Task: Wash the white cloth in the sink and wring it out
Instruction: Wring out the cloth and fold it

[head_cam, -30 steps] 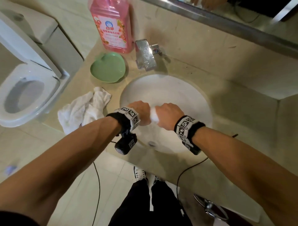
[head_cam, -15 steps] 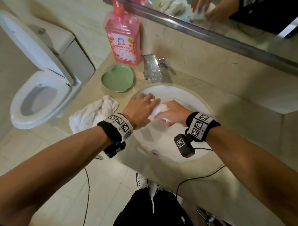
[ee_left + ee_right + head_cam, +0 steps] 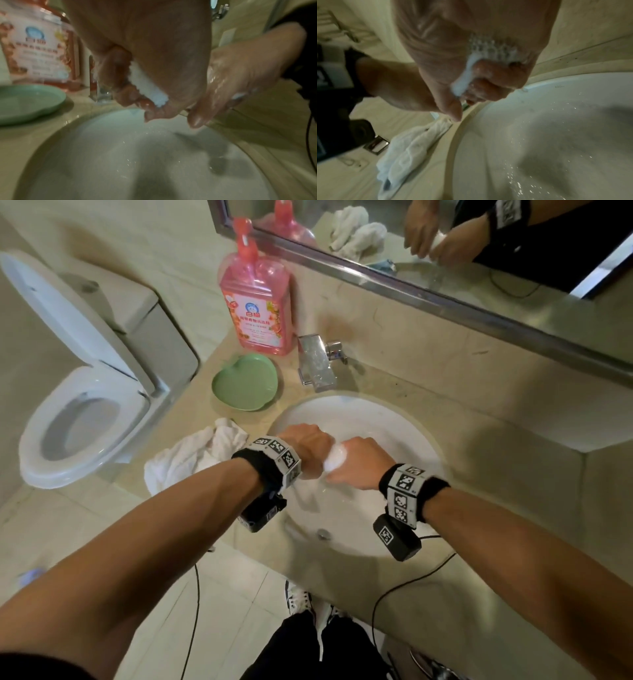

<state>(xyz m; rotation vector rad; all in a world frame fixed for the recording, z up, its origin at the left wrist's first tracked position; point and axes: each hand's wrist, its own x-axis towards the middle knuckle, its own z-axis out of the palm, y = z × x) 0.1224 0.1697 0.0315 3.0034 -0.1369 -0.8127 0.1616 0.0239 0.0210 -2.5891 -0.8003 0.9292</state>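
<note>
A small wet white cloth [image 3: 335, 459] is rolled tight between both fists above the white sink basin [image 3: 404, 436]. My left hand [image 3: 308, 450] grips its left end, fingers curled round the cloth [image 3: 147, 86]. My right hand [image 3: 359, 463] grips the right end, and the cloth [image 3: 464, 79] bulges out between palm and curled fingers. Most of the cloth is hidden inside the two fists. Water drops are scattered over the basin [image 3: 539, 148] below the hands.
A second white cloth [image 3: 195, 453] lies crumpled on the counter left of the sink. A green heart-shaped dish [image 3: 245, 381], a pink soap bottle [image 3: 257, 302] and the chrome tap [image 3: 315, 364] stand behind. An open toilet [image 3: 82, 422] is at far left. A mirror [image 3: 479, 241] runs above.
Half a second ago the fingers lay looser on the cloth over the basin; now both hands are clenched in fists on it again, close together, with drops falling.
</note>
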